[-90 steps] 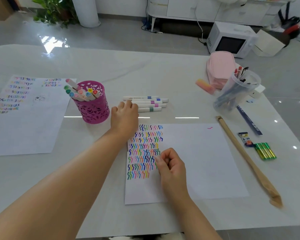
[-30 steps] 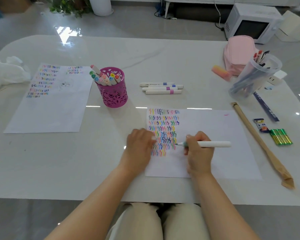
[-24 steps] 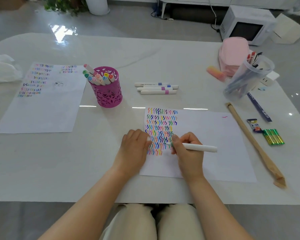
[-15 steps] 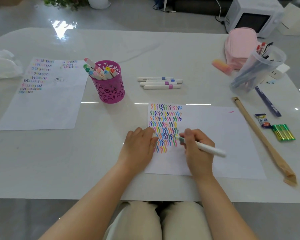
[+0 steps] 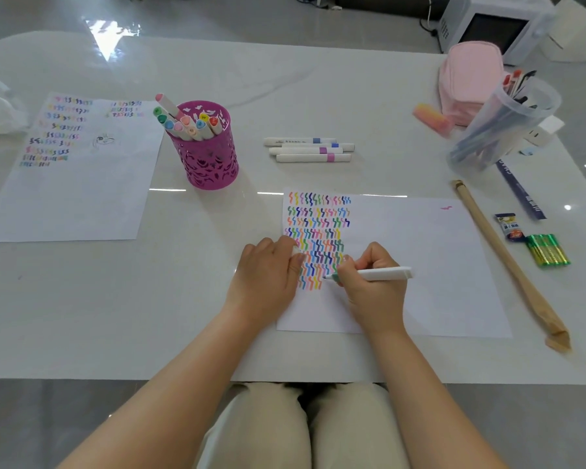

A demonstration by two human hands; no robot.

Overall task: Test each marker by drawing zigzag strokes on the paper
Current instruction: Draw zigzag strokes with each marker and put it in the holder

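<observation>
A white paper [image 5: 420,265] lies in front of me, its left part filled with rows of coloured zigzags [image 5: 318,231]. My right hand [image 5: 372,286] grips a white marker [image 5: 383,274]; its green tip touches the paper at the right end of the lowest row. My left hand [image 5: 268,272] rests curled on the paper's left edge, and a small white piece that looks like the marker's cap shows at its fingertips. Several capped white markers [image 5: 308,149] lie side by side beyond the paper. A magenta pen cup [image 5: 207,157] to the left holds more markers.
A second sheet with zigzags [image 5: 75,170] lies far left. At the right are a clear jug of pens [image 5: 501,126], a pink pouch [image 5: 467,79], a pink-orange eraser [image 5: 432,118], a long wooden stick [image 5: 508,262], a ruler [image 5: 521,191] and green batteries [image 5: 548,250].
Three seconds ago my left hand reached to the marker row and my right was empty. Now one marker fewer lies there; my right holds an uncapped one, lowered to the bottom row.
</observation>
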